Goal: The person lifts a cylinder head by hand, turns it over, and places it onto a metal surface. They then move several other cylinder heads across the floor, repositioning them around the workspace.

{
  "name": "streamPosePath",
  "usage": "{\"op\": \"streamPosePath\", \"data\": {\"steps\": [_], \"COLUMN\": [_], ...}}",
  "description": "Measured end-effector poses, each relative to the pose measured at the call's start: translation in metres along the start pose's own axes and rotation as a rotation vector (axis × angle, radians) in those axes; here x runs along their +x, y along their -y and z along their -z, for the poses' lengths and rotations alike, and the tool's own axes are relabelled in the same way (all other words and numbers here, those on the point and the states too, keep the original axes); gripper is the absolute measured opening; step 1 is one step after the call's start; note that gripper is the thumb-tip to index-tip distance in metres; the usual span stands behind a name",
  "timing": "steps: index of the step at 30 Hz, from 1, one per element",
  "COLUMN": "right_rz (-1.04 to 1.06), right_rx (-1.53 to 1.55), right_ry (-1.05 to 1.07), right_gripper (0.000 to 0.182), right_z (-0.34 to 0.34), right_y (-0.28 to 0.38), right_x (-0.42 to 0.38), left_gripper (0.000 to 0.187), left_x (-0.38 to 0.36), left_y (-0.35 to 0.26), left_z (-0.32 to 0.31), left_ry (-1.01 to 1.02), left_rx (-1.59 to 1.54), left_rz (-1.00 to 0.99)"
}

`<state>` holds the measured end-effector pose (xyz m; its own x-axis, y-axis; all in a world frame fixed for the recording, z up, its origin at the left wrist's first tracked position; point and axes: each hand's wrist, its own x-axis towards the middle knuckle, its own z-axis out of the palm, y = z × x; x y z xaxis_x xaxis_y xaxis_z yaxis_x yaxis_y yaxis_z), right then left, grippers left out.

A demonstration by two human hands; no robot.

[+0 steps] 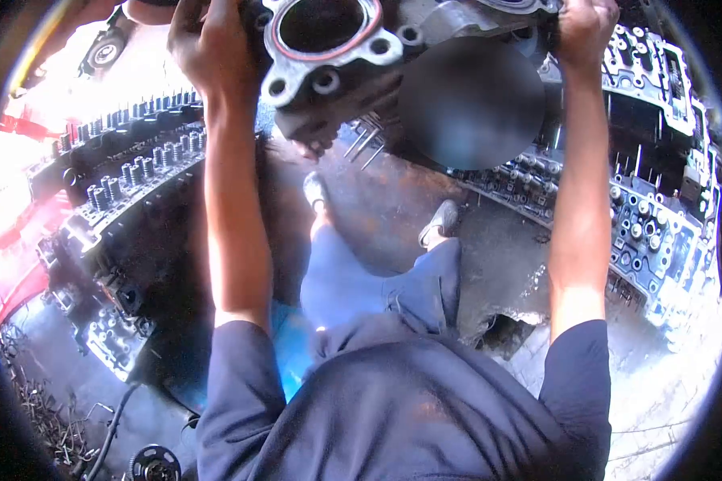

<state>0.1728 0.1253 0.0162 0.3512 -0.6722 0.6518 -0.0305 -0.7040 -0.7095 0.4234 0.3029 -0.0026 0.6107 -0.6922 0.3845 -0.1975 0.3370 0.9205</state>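
A large grey metal engine casting (381, 50) hangs at the top of the view, raised in front of me at the end of both outstretched arms. It has round bores, one edged with a red ring, and flanges with bolt holes. My left hand (212, 44) is closed at the casting's left end, its fingers partly cut off by the frame. At the other end my right hand (586, 32) grips the casting, with the fingertips partly out of view. A round blur covers the area just below the casting.
To the left stand long cylinder heads (148, 168) with rows of springs. More cylinder heads (646, 228) line the right side. A stained floor (369, 212) lies under my feet. Loose metal bits (44, 417) and a toothed wheel (154, 463) lie at bottom left.
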Motion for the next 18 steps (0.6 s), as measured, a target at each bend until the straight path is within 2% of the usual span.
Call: {"op": "streamPosePath", "data": {"steps": [1, 2, 4, 6, 9, 12, 14, 15, 16, 17, 18], "right_rz": [-0.098, -0.106, -0.118, -0.063, -0.026, -0.075, 0.073, -0.007, 0.136, 0.139, 0.133], "right_rx": [0.190, 0.157, 0.096, 0.046, 0.020, -0.097, -0.128, -0.207, -0.297, -0.327, -0.361], "right_ry": [-0.025, -0.051, -0.098, -0.123, -0.144, -0.069, -0.127, -0.167, -0.153, -0.151, -0.149], "right_gripper": [0.027, 0.028, 0.029, 0.024, 0.021, 0.019, 0.013, 0.012, 0.014, 0.014, 0.015], "right_z": [-0.006, -0.009, -0.019, -0.026, -0.034, -0.010, -0.007, -0.012, -0.016, -0.017, -0.019], "right_y": [0.009, 0.012, 0.017, 0.018, 0.015, -0.019, -0.031, -0.017, -0.012, -0.006, -0.004], "right_x": [-0.006, -0.009, -0.012, -0.015, -0.017, -0.014, -0.015, -0.017, -0.017, -0.019, -0.023], "left_gripper": [0.002, 0.004, 0.013, 0.013, 0.008, 0.007, 0.010, 0.010, 0.011, 0.009, 0.007], "left_x": [0.007, 0.013, 0.047, 0.069, 0.076, 0.080, 0.078, 0.077, 0.077, 0.074, 0.071], "left_y": [0.001, 0.002, 0.038, 0.041, 0.048, 0.049, 0.051, 0.053, 0.052, 0.052, 0.057], "left_z": [0.003, 0.006, 0.012, 0.021, 0.023, 0.020, 0.021, 0.021, 0.021, 0.021, 0.023], "left_ry": [0.031, 0.063, 0.032, 0.094, 0.156, 0.058, 0.058, 0.040, 0.019, 0.033, 0.072], "left_rx": [-0.002, -0.005, 0.418, 0.892, 0.817, 0.760, 0.703, 0.700, 0.701, 0.685, 0.496], "left_rz": [-0.021, -0.043, -0.361, -0.914, -0.743, -0.818, -0.863, -0.859, -0.858, -0.858, -0.619]}}
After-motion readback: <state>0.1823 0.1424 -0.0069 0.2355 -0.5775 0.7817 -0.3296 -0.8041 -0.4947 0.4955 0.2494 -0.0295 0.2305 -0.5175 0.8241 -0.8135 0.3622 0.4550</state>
